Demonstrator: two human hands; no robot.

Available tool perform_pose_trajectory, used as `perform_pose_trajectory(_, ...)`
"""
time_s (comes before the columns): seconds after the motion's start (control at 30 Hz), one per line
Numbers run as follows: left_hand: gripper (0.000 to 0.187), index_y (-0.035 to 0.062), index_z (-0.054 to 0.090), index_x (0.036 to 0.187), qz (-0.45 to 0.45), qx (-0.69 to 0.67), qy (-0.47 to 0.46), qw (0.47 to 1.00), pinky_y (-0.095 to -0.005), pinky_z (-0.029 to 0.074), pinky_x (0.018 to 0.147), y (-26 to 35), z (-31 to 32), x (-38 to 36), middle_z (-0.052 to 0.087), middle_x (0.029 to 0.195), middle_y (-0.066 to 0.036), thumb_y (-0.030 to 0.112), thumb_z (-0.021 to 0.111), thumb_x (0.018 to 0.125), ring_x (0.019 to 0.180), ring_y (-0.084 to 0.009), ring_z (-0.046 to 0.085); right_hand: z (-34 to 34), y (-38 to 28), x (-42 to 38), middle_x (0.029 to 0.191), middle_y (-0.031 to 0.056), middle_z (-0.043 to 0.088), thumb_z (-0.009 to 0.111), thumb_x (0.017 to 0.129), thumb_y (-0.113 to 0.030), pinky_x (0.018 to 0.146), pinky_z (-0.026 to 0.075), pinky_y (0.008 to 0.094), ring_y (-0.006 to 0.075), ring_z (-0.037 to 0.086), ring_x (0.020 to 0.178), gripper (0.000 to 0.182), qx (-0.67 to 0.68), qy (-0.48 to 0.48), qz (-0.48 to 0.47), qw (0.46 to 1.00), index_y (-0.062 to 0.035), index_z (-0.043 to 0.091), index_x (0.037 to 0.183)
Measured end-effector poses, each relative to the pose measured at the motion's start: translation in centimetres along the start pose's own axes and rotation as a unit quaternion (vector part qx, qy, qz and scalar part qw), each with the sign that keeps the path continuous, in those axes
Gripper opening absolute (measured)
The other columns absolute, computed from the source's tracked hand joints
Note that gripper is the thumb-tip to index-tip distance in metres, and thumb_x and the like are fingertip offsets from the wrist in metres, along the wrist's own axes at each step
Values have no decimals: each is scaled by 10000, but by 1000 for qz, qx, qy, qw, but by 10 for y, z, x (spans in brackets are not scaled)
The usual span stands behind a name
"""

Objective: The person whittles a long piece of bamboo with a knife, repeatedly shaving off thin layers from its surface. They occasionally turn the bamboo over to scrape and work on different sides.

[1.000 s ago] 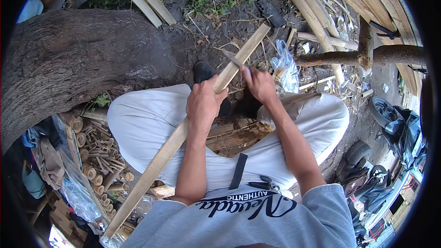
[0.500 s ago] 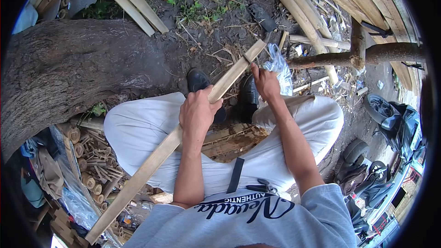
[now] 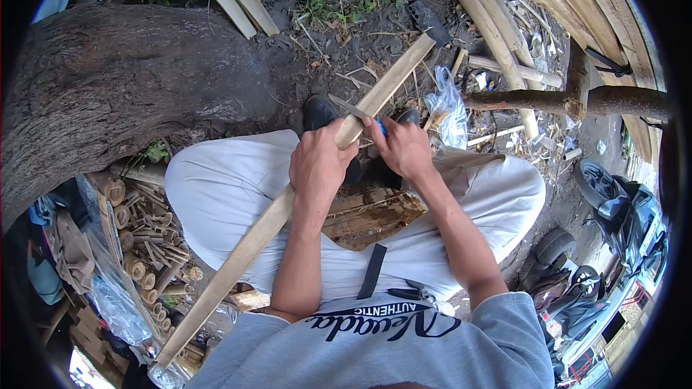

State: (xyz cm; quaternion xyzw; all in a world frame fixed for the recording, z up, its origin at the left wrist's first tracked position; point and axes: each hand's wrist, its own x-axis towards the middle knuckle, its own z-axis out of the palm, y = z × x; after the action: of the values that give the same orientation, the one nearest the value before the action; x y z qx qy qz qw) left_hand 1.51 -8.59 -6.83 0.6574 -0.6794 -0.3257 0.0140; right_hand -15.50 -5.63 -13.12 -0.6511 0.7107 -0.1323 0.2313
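A long, flat bamboo slat (image 3: 234, 272) runs slantwise across my lap, from the lower left up to a point beyond my shoes. My left hand (image 3: 317, 162) is closed around it above the middle of my lap. In my right hand (image 3: 405, 148) is a knife (image 3: 348, 106) with a blue handle, mostly covered by my fingers. Its thin blade lies across the slat, just beyond my left hand, and the tip sticks out past the slat's left edge.
A thick tree trunk (image 3: 130, 94) lies to the left. Below it are stacked bamboo pieces (image 3: 148, 245). Bamboo poles (image 3: 483, 21) and a branch (image 3: 533, 99) extend at upper right. A clear plastic bag (image 3: 448, 112) lies beyond my right hand. A motorbike (image 3: 627, 194) stands far right.
My right hand has drawn the knife back along the slat toward my left hand, and its blade and blue handle now show more clearly. The view has shifted slightly.
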Motion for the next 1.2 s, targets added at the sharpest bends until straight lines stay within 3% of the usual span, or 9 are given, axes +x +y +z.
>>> perform_pose_trajectory(0.23, 315, 113, 705, 1132, 3, 17, 16, 1000, -512, 556, 783, 4, -6, -8, 743, 958, -164, 237, 774, 849, 914, -403, 705, -18, -9, 0, 574, 209, 604, 544, 1027, -513, 532, 523, 500, 436, 644, 587, 581, -13, -13, -13, 1000, -45, 639, 698)
perform_pose_trajectory(0.4, 214, 91, 679, 1037, -8, -2, 17, 1000, -515, 543, 758, 7, -20, -23, 736, 917, -169, 180, 747, 854, 893, -400, 701, -4, 29, 11, 555, 189, 613, 535, 1005, -587, 504, 527, 483, 402, 661, 566, 627, -46, 47, -17, 998, -64, 666, 684)
perform_pose_trajectory(0.77, 234, 99, 691, 1045, -4, -18, 29, 999, -525, 529, 736, 1, -17, -29, 715, 859, -190, 212, 759, 853, 885, -436, 676, 2, 50, 22, 579, 200, 626, 462, 1028, -605, 540, 537, 500, 416, 669, 585, 653, -70, 32, -9, 997, -69, 684, 731)
perform_pose_trajectory(0.83, 230, 96, 694, 1035, -8, -12, 22, 1000, -522, 532, 740, -2, -17, -32, 716, 863, -193, 215, 760, 849, 885, -436, 678, 5, 87, 32, 641, 230, 659, 411, 1036, -625, 580, 553, 512, 445, 685, 642, 696, -98, 20, 167, 981, -57, 710, 765)
perform_pose_trajectory(0.9, 372, 100, 713, 1197, 1, 43, -20, 999, -484, 553, 784, -9, -16, -35, 745, 945, -172, 218, 779, 851, 918, -372, 713, 18, 130, 30, 706, 271, 677, 379, 1037, -639, 656, 567, 536, 480, 695, 728, 734, -86, 61, 163, 981, -37, 741, 824)
perform_pose_trajectory(0.93, 372, 100, 713, 1197, 4, 41, -19, 999, -484, 553, 784, -10, -17, -36, 745, 945, -172, 218, 779, 851, 918, -372, 713, 20, 137, 28, 765, 283, 681, 430, 1073, -491, 645, 539, 573, 487, 680, 725, 562, -110, 30, 179, 977, -20, 716, 964)
perform_pose_trajectory(1.03, 476, 102, 690, 1297, 9, 45, -35, 998, -471, 553, 816, -8, -19, -38, 750, 984, -170, 238, 789, 852, 950, -360, 713, 43, 164, 25, 771, 272, 676, 416, 1096, -398, 659, 530, 590, 498, 663, 712, 480, -183, 91, 70, 976, -7, 688, 1038)
perform_pose_trajectory(1.07, 469, 105, 692, 1291, 0, 35, -42, 999, -476, 551, 824, -7, -21, -37, 750, 987, -170, 244, 788, 854, 953, -366, 711, 51, 166, 25, 768, 269, 664, 412, 1105, -325, 635, 521, 583, 496, 643, 678, 405, -169, 57, 133, 975, -20, 677, 1078)
perform_pose_trajectory(1.2, 471, 118, 695, 1291, -21, -15, -30, 999, -477, 551, 848, -14, -15, -34, 747, 987, -182, 266, 789, 854, 955, -379, 707, 16, 74, 17, 733, 259, 657, 437, 1093, -394, 603, 516, 558, 480, 645, 661, 464, -54, 41, 42, 997, -24, 695, 985)
